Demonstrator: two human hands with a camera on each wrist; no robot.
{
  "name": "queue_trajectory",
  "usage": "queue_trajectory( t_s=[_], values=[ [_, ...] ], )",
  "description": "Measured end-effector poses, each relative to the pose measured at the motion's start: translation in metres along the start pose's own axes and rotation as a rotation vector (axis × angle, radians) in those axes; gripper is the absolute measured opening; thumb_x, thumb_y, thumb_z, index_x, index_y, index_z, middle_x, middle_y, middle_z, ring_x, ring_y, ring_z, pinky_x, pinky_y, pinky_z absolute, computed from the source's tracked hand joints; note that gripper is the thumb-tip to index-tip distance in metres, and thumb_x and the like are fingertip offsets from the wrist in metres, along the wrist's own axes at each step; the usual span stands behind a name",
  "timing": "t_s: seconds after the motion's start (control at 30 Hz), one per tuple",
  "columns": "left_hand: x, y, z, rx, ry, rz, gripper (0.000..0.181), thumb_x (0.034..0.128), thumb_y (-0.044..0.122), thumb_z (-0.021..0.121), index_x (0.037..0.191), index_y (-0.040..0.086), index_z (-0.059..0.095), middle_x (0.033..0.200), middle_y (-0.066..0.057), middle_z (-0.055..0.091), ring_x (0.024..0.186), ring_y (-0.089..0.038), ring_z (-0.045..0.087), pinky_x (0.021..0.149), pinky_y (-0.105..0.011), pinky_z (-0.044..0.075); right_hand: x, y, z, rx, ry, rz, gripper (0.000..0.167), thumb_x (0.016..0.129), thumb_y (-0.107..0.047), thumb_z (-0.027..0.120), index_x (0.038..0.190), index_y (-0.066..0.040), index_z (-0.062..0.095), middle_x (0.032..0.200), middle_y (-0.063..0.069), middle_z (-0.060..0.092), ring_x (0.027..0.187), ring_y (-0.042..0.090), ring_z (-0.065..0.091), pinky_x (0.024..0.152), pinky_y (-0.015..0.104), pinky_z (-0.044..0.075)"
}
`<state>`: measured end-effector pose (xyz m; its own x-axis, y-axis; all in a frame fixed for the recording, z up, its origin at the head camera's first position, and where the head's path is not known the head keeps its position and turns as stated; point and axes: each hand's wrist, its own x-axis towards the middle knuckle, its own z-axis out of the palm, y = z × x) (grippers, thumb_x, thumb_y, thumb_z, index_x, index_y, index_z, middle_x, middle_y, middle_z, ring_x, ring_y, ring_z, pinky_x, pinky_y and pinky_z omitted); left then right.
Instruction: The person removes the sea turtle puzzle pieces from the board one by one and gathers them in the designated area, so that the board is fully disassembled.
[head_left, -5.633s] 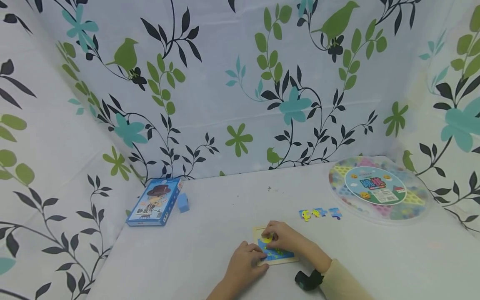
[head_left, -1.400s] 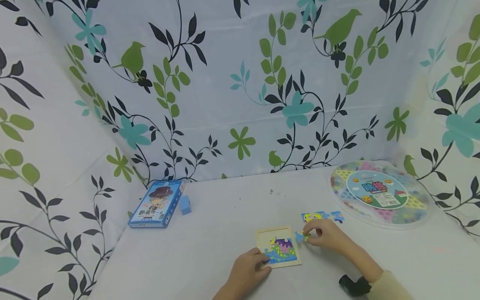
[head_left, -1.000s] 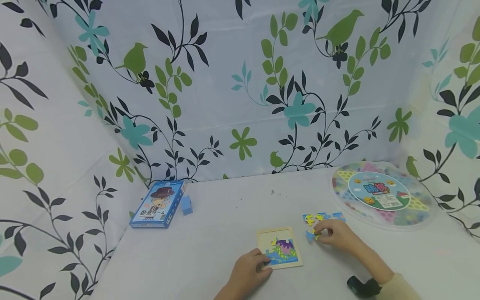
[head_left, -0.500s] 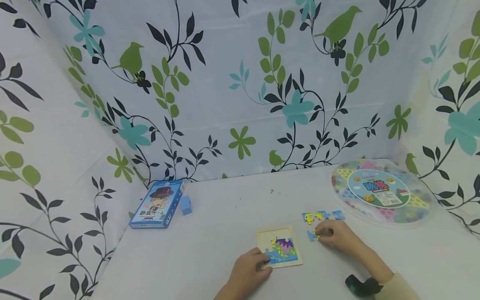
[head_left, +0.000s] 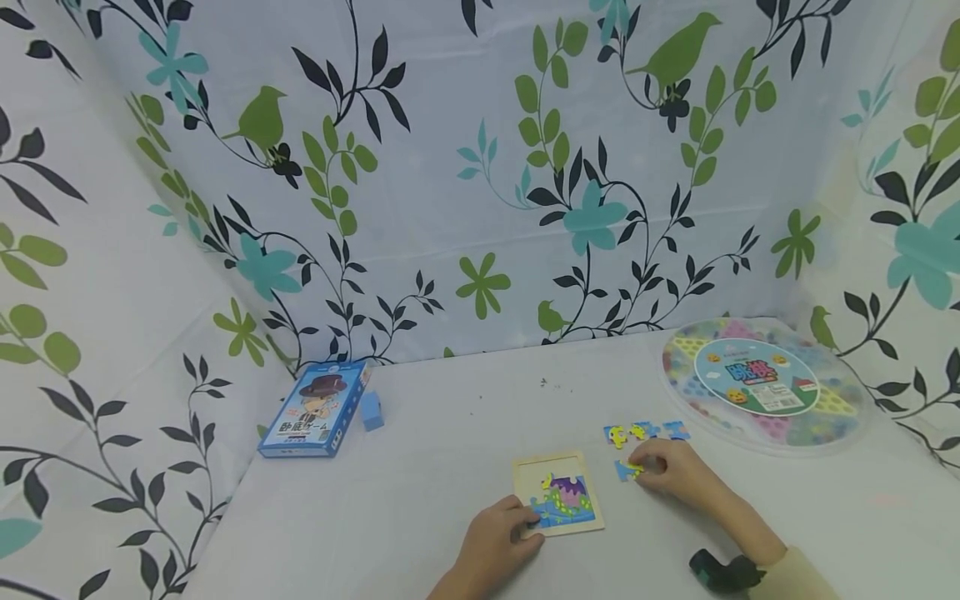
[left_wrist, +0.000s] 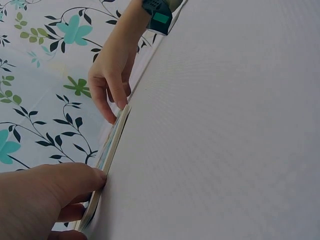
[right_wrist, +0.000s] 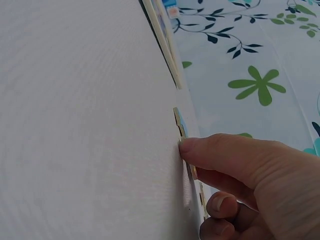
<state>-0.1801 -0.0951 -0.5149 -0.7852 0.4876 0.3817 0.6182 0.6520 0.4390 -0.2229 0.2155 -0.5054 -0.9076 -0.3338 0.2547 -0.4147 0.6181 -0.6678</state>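
A light wooden puzzle tray [head_left: 546, 459] lies on the table, its lower part filled with pieces showing a purple, pink and green figure over blue. My left hand [head_left: 498, 540] grips the tray's left edge, thumb at the near side and fingertips over the blue part; the left wrist view shows the thumb [left_wrist: 75, 182] along the tray's side. Right of the tray, my right hand [head_left: 677, 476] pinches a blue and yellow puzzle piece [head_left: 624, 471] between thumb and fingers, low at the tabletop. The fingers cover part of that piece. In the right wrist view it appears edge-on.
Several loose puzzle pieces [head_left: 643, 430] lie in a row just beyond my right hand. A round, clear-covered board game [head_left: 757, 379] rests at the back right. At the back left are a blue game box [head_left: 313, 408] and a small blue block [head_left: 372, 411]. Patterned cloth hangs behind the table.
Since the oldest frame, my right hand has moved off the tray to the right and holds a piece beside it. The tray's upper part is now bare. Over the last half second both hands barely move.
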Motion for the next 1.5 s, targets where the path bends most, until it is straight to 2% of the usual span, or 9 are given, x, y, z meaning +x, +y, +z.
queue_trajectory(
  t_s=[0.2, 0.33, 0.6, 0.73, 0.93, 1.03, 1.23, 1.5],
  values=[
    [0.001, 0.001, -0.001, -0.012, 0.006, 0.005, 0.019, 0.0696, 0.021, 0.073, 0.086, 0.011, 0.070, 0.074, 0.014, 0.052, 0.059, 0.005, 0.039, 0.052, -0.012, 0.034, 0.001, 0.001, 0.000, -0.010, -0.003, 0.020, 0.021, 0.070, -0.009, 0.073, 0.090, -0.009, 0.067, 0.078, -0.007, 0.056, 0.056, 0.006, 0.037, 0.050, 0.023, 0.034],
    [0.001, 0.003, -0.003, -0.017, -0.007, -0.013, 0.019, 0.0697, 0.021, 0.073, 0.086, 0.010, 0.070, 0.074, 0.014, 0.052, 0.059, 0.004, 0.039, 0.052, -0.012, 0.034, 0.001, -0.001, -0.001, -0.003, 0.000, 0.026, 0.023, 0.070, -0.009, 0.074, 0.092, -0.009, 0.067, 0.079, -0.006, 0.056, 0.056, 0.006, 0.037, 0.050, 0.023, 0.034],
    [0.001, 0.003, -0.004, -0.010, -0.015, -0.020, 0.020, 0.0700, 0.021, 0.073, 0.086, 0.010, 0.070, 0.073, 0.014, 0.051, 0.059, 0.004, 0.039, 0.052, -0.013, 0.034, 0.005, -0.010, -0.001, -0.014, 0.019, 0.019, 0.025, 0.071, -0.009, 0.074, 0.095, -0.006, 0.067, 0.069, -0.007, 0.049, 0.053, 0.006, 0.036, 0.046, 0.022, 0.033],
    [0.002, 0.002, -0.003, -0.010, -0.003, -0.008, 0.020, 0.0695, 0.022, 0.073, 0.085, 0.010, 0.070, 0.075, 0.013, 0.053, 0.060, 0.004, 0.040, 0.053, -0.012, 0.035, 0.010, -0.014, 0.000, -0.016, 0.020, -0.025, 0.024, 0.072, -0.006, 0.072, 0.095, -0.004, 0.066, 0.070, -0.006, 0.052, 0.052, 0.004, 0.036, 0.045, 0.021, 0.033],
    [0.001, 0.000, -0.002, -0.016, 0.000, -0.001, 0.020, 0.0698, 0.022, 0.073, 0.086, 0.010, 0.070, 0.076, 0.012, 0.053, 0.061, 0.005, 0.041, 0.054, -0.013, 0.036, 0.017, -0.022, 0.003, -0.011, 0.046, -0.144, 0.023, 0.071, 0.001, 0.070, 0.094, -0.001, 0.065, 0.078, 0.001, 0.059, 0.052, 0.002, 0.036, 0.044, 0.021, 0.035],
    [0.000, -0.001, 0.000, -0.019, -0.005, -0.002, 0.020, 0.0703, 0.022, 0.073, 0.086, 0.010, 0.069, 0.076, 0.013, 0.054, 0.062, 0.005, 0.042, 0.056, -0.013, 0.037, 0.021, -0.028, 0.003, -0.024, 0.047, -0.163, 0.023, 0.072, 0.000, 0.070, 0.094, -0.002, 0.065, 0.077, 0.002, 0.058, 0.052, 0.002, 0.035, 0.044, 0.020, 0.034],
    [0.001, -0.002, 0.001, -0.013, -0.002, -0.004, 0.019, 0.0704, 0.022, 0.073, 0.086, 0.011, 0.069, 0.076, 0.013, 0.053, 0.062, 0.005, 0.042, 0.056, -0.013, 0.037, 0.032, -0.042, 0.003, -0.043, 0.021, -0.178, 0.021, 0.074, -0.005, 0.071, 0.094, -0.004, 0.066, 0.089, 0.003, 0.061, 0.056, 0.003, 0.038, 0.048, 0.020, 0.036],
    [0.001, -0.002, 0.000, -0.009, -0.014, -0.009, 0.020, 0.0707, 0.023, 0.073, 0.086, 0.011, 0.069, 0.077, 0.013, 0.053, 0.063, 0.005, 0.043, 0.057, -0.014, 0.038, 0.041, -0.057, 0.014, -0.002, 0.020, -0.242, 0.021, 0.072, -0.003, 0.072, 0.092, -0.002, 0.066, 0.089, 0.003, 0.062, 0.055, 0.002, 0.037, 0.048, 0.020, 0.036]
  ],
)
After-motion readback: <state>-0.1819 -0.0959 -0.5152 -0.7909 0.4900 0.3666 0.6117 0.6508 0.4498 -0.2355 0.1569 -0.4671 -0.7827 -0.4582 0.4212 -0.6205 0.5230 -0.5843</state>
